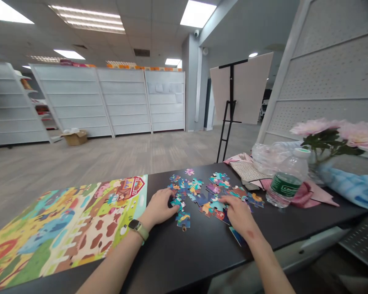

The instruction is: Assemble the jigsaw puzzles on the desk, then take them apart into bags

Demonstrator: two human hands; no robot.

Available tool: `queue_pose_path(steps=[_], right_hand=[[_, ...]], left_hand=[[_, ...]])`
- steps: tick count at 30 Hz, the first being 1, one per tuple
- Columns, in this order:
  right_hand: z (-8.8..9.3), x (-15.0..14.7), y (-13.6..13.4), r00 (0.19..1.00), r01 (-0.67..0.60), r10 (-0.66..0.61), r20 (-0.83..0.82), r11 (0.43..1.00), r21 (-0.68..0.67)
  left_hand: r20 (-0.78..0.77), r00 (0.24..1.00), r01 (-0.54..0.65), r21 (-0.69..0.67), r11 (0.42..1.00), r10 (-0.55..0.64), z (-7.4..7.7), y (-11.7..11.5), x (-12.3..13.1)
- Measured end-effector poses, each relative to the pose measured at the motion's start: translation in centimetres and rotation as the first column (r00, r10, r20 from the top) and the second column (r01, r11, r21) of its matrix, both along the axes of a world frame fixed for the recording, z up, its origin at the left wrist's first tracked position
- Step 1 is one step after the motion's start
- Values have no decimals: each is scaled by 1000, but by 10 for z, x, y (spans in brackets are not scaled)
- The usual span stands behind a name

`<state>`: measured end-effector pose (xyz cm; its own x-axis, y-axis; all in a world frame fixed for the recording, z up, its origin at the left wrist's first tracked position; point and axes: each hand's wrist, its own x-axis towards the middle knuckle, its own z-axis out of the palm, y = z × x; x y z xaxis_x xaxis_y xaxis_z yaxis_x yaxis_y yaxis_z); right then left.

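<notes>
Loose jigsaw puzzle pieces (201, 199) in blue, teal, purple and orange lie in a spread heap on the black table (159, 253). At the heap's left edge rests my left hand (161, 207), palm down with thumb and fingers apart, a watch on its wrist. A teal piece (178, 203) lies at its thumb tip. My right hand (238, 214) is over the heap's right side, its index finger stretched onto a light teal piece (217, 205); its other fingers are partly hidden. Nearer me lie a blue-and-yellow piece (183, 219) and a dark blue piece (237, 236).
A colourful farm picture sheet (88, 228) covers the table's left. On the right stand a water bottle (286, 181) with a green label, pink cloth (315, 194), clear plastic (268, 157) and pink flowers (358, 134). An easel (230, 110) stands beyond the table.
</notes>
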<state>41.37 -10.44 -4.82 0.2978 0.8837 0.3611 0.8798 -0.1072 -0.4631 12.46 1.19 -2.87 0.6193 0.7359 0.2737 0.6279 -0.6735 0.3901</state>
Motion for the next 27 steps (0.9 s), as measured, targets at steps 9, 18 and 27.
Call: queue_pose_path(steps=[9,18,27], right_hand=[[11,-25,-9,992,-124,124,9,992,14],[0,-14,-2,1000,14,-12,-20,995,94],[-4,-13,-5,994,51,-71,81,971,234]], left_hand=[[-6,999,-45,-31,998,45,-3,-1,3],[-26,997,-69,-27,997,68,4,-3,5],[177,954,-229,-87,970,241,-4,12,0]])
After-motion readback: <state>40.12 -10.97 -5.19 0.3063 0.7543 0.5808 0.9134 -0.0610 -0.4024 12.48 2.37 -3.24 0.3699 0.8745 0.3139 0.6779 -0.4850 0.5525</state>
